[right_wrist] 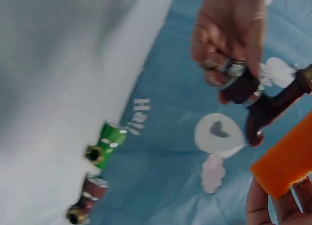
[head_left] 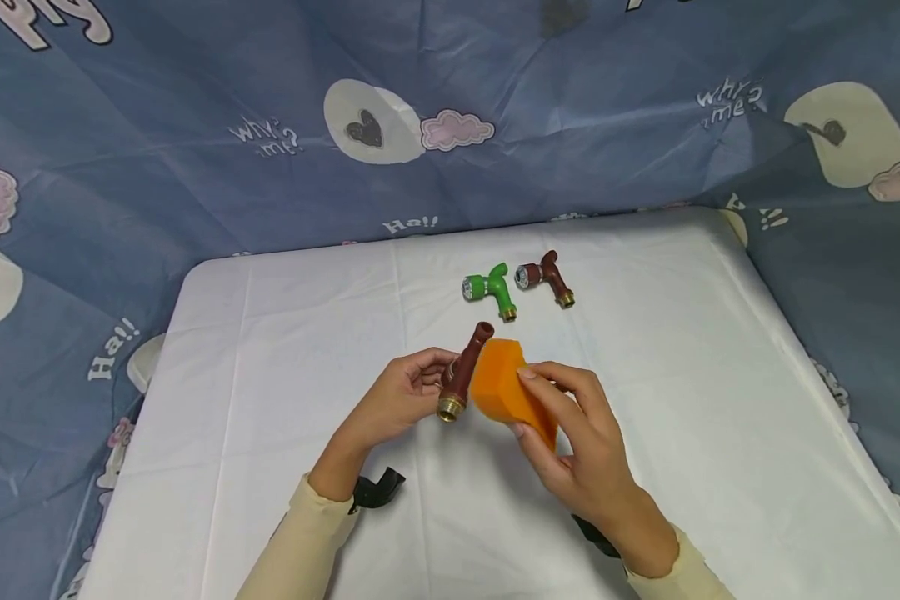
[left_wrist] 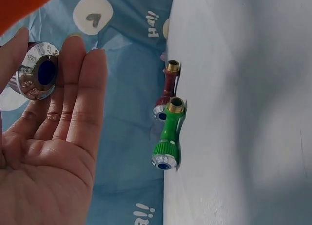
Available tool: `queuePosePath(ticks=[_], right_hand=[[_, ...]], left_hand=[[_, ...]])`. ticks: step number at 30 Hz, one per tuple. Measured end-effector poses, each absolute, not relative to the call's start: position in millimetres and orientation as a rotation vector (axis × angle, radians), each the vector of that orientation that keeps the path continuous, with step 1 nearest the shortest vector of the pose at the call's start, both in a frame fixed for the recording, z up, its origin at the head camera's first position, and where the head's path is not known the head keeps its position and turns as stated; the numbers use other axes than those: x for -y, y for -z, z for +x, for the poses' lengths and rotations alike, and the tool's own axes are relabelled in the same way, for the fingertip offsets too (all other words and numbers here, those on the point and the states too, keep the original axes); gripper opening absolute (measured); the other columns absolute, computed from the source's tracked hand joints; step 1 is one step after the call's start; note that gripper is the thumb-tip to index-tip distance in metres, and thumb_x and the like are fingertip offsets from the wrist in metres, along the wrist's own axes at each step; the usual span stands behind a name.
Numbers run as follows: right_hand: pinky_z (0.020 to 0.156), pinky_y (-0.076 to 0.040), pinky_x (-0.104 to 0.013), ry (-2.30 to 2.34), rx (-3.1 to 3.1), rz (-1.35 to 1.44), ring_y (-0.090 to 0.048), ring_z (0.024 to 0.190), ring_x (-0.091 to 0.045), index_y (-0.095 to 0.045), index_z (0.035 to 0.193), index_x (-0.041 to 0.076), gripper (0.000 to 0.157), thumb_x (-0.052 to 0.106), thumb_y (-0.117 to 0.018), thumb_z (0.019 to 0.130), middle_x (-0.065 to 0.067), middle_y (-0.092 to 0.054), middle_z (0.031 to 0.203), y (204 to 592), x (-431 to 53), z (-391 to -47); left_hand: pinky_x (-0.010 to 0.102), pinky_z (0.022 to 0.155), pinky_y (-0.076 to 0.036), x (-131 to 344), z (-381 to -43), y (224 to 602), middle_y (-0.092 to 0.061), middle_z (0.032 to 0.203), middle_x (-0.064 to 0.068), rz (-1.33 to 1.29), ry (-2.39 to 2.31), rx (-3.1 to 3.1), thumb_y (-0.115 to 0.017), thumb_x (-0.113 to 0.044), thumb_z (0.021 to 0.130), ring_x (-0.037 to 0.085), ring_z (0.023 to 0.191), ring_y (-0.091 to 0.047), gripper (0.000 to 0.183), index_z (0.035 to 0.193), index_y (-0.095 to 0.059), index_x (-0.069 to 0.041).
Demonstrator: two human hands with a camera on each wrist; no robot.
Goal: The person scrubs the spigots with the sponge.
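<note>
In the head view my left hand [head_left: 405, 396] pinches a dark red tap [head_left: 461, 371] by its knob end, with the brass thread pointing down toward me. The left wrist view shows the tap's chrome knob [left_wrist: 39, 71] with a blue centre between thumb and fingers. My right hand [head_left: 585, 433] grips an orange sponge [head_left: 506, 383] between thumb and fingers, just right of the tap. From the head view I cannot tell if sponge and tap touch; in the right wrist view a small gap shows between them.
Behind the hands, a green tap [head_left: 492, 289] and another dark red tap [head_left: 546, 277] lie side by side on the white-covered table [head_left: 307, 317]. A blue patterned cloth [head_left: 270, 183] hangs along the far edge. Black straps with a dark piece [head_left: 378, 488] sit at the wrists.
</note>
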State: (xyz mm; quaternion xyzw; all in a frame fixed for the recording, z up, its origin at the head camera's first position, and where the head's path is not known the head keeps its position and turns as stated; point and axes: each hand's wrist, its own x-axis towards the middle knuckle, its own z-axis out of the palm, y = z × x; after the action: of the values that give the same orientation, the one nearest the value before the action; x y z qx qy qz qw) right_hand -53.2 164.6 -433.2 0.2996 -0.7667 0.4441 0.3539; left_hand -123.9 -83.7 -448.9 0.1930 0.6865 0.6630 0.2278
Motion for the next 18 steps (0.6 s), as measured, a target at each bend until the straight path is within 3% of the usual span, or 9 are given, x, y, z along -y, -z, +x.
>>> queuePosePath(ticks=[3,9,18], right_hand=[[0.102,-0.049,-0.025,-1.168,1.965,0.818,-0.059,0.107,-0.036,-0.068,0.129,-0.004,0.04,0.028,-0.065,0.105,-0.027,-0.061,0.122,426,-159,-55],[0.101,-0.048,-0.023,-1.178,1.988,0.824,-0.059,0.107,-0.036,-0.069,0.13,-0.002,0.038,0.027,-0.063,0.107,-0.027,-0.06,0.122,434,-153,-55],[0.097,-0.049,-0.027,-1.084,1.997,0.766,-0.059,0.103,-0.038,-0.069,0.128,-0.002,0.037,0.027,-0.063,0.106,-0.028,-0.061,0.121,453,-162,-59]], left_hand=[[0.027,0.081,-0.059,82,-123,449,-0.069,0.115,0.015,0.561,-1.799,-1.908,-0.07,0.005,0.093,0.023,0.093,-0.067,0.038,0.13,-0.063,0.006],[0.029,0.082,-0.059,81,-120,447,-0.069,0.115,0.011,0.611,-1.778,-2.0,-0.077,0.001,0.091,0.025,0.093,-0.067,0.037,0.126,-0.066,-0.004],[0.031,0.081,-0.061,85,-119,444,-0.069,0.116,0.013,0.542,-1.825,-2.014,-0.08,0.004,0.089,0.027,0.093,-0.073,0.04,0.127,-0.067,-0.002]])
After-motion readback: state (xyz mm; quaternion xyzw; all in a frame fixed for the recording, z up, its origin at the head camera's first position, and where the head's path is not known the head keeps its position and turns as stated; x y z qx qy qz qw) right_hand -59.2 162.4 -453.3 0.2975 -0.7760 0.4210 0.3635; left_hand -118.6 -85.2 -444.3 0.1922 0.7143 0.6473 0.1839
